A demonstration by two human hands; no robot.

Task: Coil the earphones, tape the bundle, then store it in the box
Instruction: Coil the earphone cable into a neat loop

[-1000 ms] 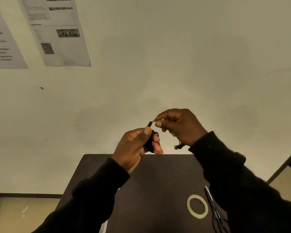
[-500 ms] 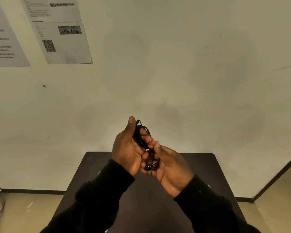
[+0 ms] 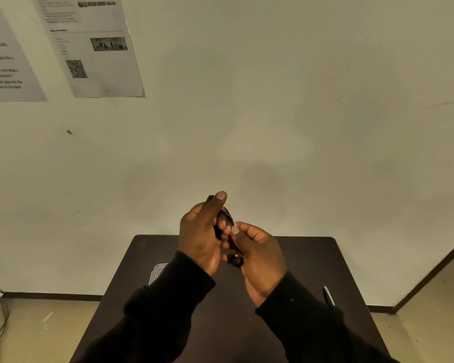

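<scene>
Your hands, left and right, clamp the coiled earphones (earbud dangling); slacken and the loops could spring apart.

I've got both hands up above the table, left hand and right hand touching, the earphones bundled between them and an earbud hanging just below. A box sits on the table's left side, partly behind my left sleeve, and scissors lie to the right. Behind the table is the wall, with two paper sheets up on its left.
</scene>
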